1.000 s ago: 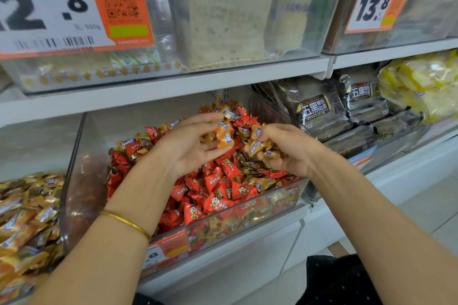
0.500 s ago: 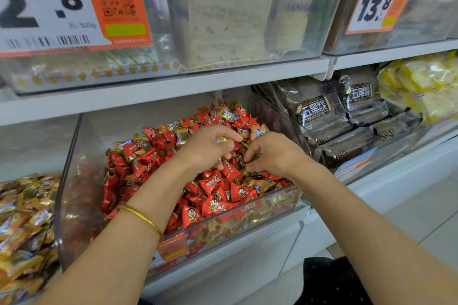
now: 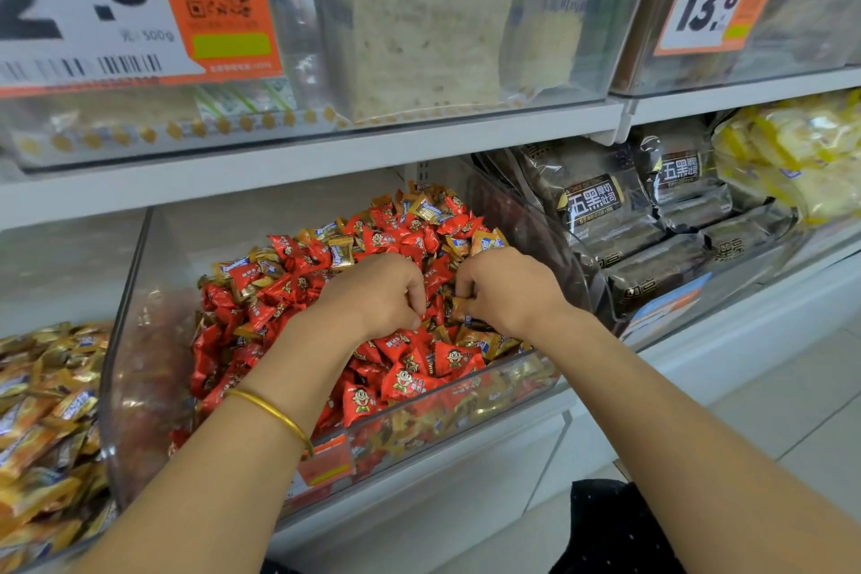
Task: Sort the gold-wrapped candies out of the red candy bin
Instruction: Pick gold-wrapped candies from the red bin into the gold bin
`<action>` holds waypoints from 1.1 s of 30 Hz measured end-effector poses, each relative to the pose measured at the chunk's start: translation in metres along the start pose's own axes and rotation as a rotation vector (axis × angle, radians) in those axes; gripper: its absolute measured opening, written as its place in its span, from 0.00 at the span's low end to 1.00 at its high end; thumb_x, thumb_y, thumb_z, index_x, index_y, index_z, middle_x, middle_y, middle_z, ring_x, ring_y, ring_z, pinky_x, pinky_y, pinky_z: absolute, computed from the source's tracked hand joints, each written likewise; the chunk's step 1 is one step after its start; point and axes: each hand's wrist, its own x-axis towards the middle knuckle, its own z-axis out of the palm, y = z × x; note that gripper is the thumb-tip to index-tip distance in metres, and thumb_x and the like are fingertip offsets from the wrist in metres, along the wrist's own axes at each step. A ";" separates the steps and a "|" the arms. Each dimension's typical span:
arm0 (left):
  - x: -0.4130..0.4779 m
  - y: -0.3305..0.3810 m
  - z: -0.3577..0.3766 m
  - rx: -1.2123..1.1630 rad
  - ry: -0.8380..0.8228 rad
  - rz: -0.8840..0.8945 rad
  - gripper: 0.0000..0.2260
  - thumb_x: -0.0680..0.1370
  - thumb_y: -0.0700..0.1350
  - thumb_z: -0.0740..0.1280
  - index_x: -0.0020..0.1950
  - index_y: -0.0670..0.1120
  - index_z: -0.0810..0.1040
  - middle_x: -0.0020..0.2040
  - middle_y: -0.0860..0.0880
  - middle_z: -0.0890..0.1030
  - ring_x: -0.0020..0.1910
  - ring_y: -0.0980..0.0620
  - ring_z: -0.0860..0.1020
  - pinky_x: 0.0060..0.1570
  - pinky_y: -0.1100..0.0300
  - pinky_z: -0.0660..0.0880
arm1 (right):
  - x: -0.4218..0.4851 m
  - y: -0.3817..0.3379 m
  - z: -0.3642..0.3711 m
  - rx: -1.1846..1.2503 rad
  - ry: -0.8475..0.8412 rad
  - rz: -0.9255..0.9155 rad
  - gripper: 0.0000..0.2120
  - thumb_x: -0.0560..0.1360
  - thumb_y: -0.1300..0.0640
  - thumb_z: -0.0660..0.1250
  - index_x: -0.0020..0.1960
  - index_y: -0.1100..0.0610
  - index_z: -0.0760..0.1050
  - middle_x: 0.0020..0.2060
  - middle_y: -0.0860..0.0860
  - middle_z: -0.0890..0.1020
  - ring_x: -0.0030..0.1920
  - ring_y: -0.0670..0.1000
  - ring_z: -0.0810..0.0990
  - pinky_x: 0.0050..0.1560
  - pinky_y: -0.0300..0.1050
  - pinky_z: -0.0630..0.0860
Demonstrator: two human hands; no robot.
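My left fingers are curled tight, tips down in the pile, and I cannot tell whether they hold anything. My right fingers are curled too and pinch what looks like a crinkled gold wrapper. My left hand and right hand sit knuckle to knuckle, just apart, over the middle of the clear plastic bin.

Under them lies the heap of red foil-wrapped candies with a cartoon face. The small gold-wrapped candies are scattered through it, most showing along the bin's back edge and in its back right corner, with a few near the front wall.

To do this well, I judge I should pinch each gold piece by its twisted end and lift straight up so the reds slide off. I should rake gently, since the heap stands above the low front wall. The neighbouring bin of gold sweets, at the shelf's left edge, looks the likely home.
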 end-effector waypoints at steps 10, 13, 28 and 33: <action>0.016 0.009 0.011 0.090 0.206 0.210 0.16 0.75 0.47 0.68 0.63 0.54 0.76 0.49 0.55 0.68 0.54 0.51 0.72 0.50 0.57 0.71 | -0.017 0.020 -0.023 0.311 0.199 0.066 0.05 0.75 0.59 0.67 0.44 0.60 0.79 0.43 0.53 0.82 0.45 0.54 0.80 0.48 0.52 0.78; 0.021 0.009 0.014 0.260 0.223 0.216 0.17 0.75 0.48 0.69 0.63 0.54 0.75 0.50 0.53 0.70 0.53 0.51 0.73 0.41 0.58 0.68 | -0.021 0.021 -0.024 0.331 0.243 0.083 0.04 0.75 0.59 0.67 0.45 0.59 0.78 0.45 0.52 0.81 0.46 0.54 0.80 0.48 0.51 0.78; 0.025 0.003 0.007 -0.096 0.259 0.203 0.05 0.74 0.46 0.70 0.40 0.53 0.77 0.50 0.51 0.73 0.50 0.53 0.72 0.49 0.57 0.71 | -0.018 0.021 -0.030 0.539 0.377 0.051 0.05 0.75 0.63 0.66 0.42 0.55 0.76 0.34 0.42 0.74 0.27 0.41 0.73 0.26 0.29 0.69; 0.001 0.000 -0.013 -0.536 0.281 0.143 0.03 0.75 0.42 0.68 0.42 0.46 0.77 0.42 0.59 0.77 0.32 0.71 0.74 0.34 0.73 0.69 | -0.024 0.022 -0.038 0.800 0.325 0.101 0.08 0.74 0.63 0.67 0.38 0.52 0.76 0.34 0.44 0.76 0.25 0.39 0.72 0.21 0.31 0.66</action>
